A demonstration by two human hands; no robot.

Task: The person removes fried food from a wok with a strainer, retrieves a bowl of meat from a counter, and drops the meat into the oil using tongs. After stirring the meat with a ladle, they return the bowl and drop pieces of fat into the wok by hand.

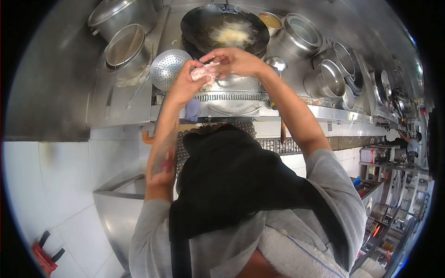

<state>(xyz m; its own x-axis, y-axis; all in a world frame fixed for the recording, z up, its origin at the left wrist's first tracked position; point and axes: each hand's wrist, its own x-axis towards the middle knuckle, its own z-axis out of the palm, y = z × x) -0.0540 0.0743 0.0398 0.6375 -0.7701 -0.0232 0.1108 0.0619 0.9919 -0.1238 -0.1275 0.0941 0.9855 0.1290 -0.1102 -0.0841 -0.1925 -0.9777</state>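
Beside the round perforated steel skimmer (169, 69), the left hand (187, 83) is cupped, its fingers curled under a pale pink floury piece of raw meat (205, 72). The meat is held between the 2 hands, just in front of the round black wok (194, 23) of bubbling oil. The right hand (236, 62) is closed over its top, fingertips pinching. The meat is judged light, soft, limp and slippery. It is best supported from beneath rather than squeezed.
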